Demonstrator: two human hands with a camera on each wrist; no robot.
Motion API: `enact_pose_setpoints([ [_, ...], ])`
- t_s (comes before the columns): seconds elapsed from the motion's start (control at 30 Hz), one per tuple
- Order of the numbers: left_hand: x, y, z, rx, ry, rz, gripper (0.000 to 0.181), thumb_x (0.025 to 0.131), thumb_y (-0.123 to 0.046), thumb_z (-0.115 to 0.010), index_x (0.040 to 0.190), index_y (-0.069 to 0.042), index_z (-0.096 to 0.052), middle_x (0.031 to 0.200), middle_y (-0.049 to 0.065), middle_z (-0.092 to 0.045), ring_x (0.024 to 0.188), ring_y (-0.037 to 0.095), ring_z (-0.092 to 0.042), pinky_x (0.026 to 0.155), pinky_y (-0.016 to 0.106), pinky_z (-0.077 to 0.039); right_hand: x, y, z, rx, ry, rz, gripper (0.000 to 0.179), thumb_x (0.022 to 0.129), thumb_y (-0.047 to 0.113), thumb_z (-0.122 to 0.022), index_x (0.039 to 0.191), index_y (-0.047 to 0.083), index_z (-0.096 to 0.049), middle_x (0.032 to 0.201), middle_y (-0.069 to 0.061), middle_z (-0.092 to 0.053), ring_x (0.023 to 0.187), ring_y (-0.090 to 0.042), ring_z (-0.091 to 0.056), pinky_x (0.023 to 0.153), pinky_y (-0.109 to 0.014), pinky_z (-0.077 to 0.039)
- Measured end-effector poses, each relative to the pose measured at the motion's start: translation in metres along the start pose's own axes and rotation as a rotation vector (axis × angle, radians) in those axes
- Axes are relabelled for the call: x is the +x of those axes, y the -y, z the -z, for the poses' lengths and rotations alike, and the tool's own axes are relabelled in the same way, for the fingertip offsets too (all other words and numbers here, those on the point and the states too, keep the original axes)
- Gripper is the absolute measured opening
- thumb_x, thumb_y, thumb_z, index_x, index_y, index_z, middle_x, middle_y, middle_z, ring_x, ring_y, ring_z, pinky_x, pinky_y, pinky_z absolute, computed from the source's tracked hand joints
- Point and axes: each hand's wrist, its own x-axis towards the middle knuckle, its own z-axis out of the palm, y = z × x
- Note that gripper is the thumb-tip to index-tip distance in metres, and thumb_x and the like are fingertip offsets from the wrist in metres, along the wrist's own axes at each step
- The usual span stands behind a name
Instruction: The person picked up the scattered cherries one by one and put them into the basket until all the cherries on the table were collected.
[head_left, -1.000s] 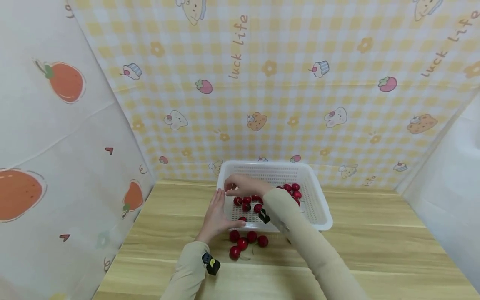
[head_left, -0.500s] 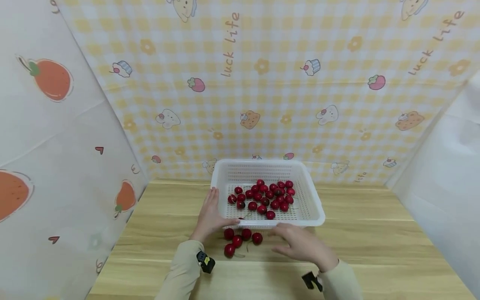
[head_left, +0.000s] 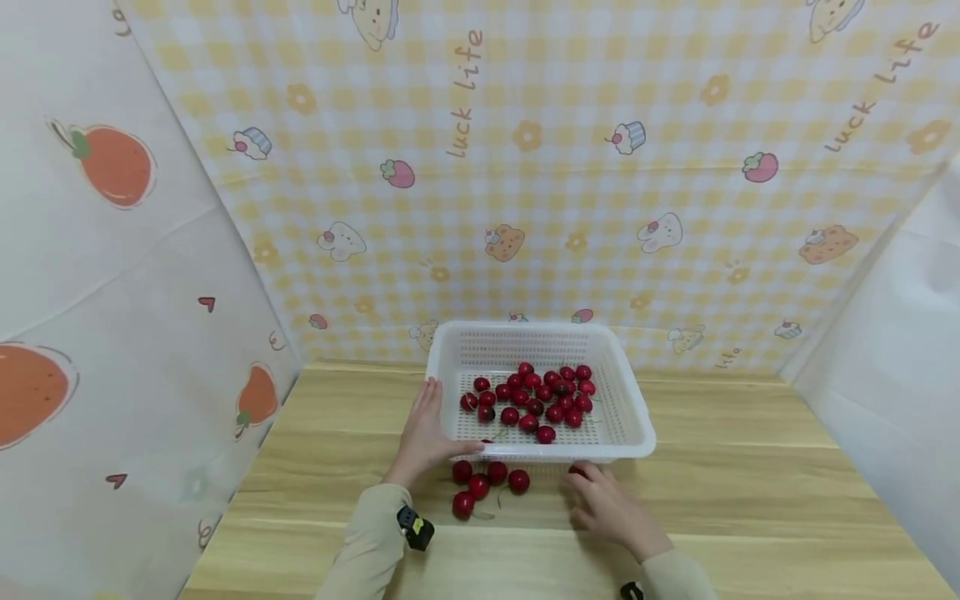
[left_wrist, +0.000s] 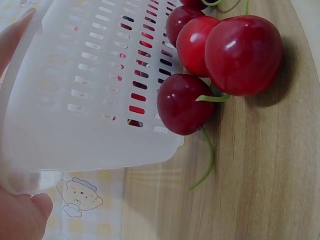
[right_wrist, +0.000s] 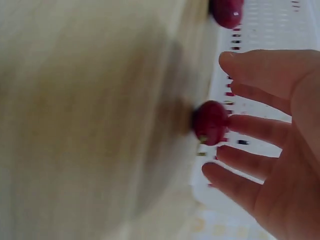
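Note:
A white perforated plastic basket (head_left: 637, 417) holds several red cherries (head_left: 528, 423). My left hand (head_left: 426, 440) rests at its near left corner, straight fingers along the left side and thumb lying on the front rim. In the left wrist view, fingertips (left_wrist: 41, 204) show beside the rim. My right hand (head_left: 611, 508) is low over the table in front of the basket, fingers spread. One fingertip meets a lone cherry (right_wrist: 210, 122) by the front wall; this cherry is mostly covered by the fingers in the head view.
Several loose cherries (head_left: 478, 486), some with green stems, lie on the wooden table (head_left: 735, 492) before the basket's left half. A yellow checked cloth (head_left: 555, 200) hangs behind, with a white printed cloth (head_left: 150, 275) at the left.
My right hand has come out of the basket, back over the front rim and down to the cherry in front of it. My left hand stays at the corner.

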Motion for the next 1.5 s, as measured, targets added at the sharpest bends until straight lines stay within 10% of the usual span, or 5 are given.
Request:
enact_pose_setpoints([
  [0.47, -0.003, 0.000, -0.001, -0.023, -0.014, -0.017, 0.126, 0.047, -0.053, -0.083, 0.141, 0.006, -0.022, 0.148, 0.022, -0.016, 0.138, 0.032, -0.012, 0.110, 0.047, -0.015, 0.000, -0.018, -0.025, -0.046, -0.159, 0.154, 0.020, 0.060, -0.004, -0.071, 0.072, 0.010, -0.062, 0.075, 0.004, -0.043, 0.066, -0.010, -0.048, 0.057, -0.022, -0.047],
  [0.7, -0.003, 0.003, -0.002, -0.006, -0.011, -0.005, 0.126, 0.047, -0.054, -0.083, 0.141, 0.004, -0.022, 0.148, 0.021, -0.016, 0.138, 0.031, -0.012, 0.110, 0.047, -0.016, -0.001, -0.014, -0.015, 0.006, -0.100, 0.214, 0.025, 0.058, -0.006, -0.072, 0.069, 0.011, -0.057, 0.075, 0.005, -0.042, 0.065, -0.007, -0.045, 0.054, -0.020, -0.044],
  [1.13, -0.002, 0.004, -0.001, -0.006, -0.018, -0.014, 0.126, 0.047, -0.053, -0.083, 0.141, 0.004, -0.022, 0.148, 0.021, -0.016, 0.138, 0.031, -0.012, 0.110, 0.047, -0.015, 0.018, 0.023, 0.066, 0.028, 0.034, 0.267, 0.022, 0.063, -0.003, -0.073, 0.069, 0.010, -0.056, 0.071, 0.006, -0.041, 0.058, -0.001, -0.038, 0.049, -0.013, -0.037],
  [1.5, -0.001, -0.001, 0.001, -0.011, -0.011, -0.013, 0.127, 0.046, -0.052, -0.084, 0.141, 0.005, -0.021, 0.148, 0.021, -0.016, 0.138, 0.032, -0.012, 0.110, 0.046, -0.015, 0.098, -0.002, 0.125, -0.025, 0.104, 0.273, 0.016, 0.066, 0.002, -0.075, 0.073, 0.006, -0.061, 0.074, 0.001, -0.050, 0.067, -0.010, -0.048, 0.058, -0.021, -0.045],
])
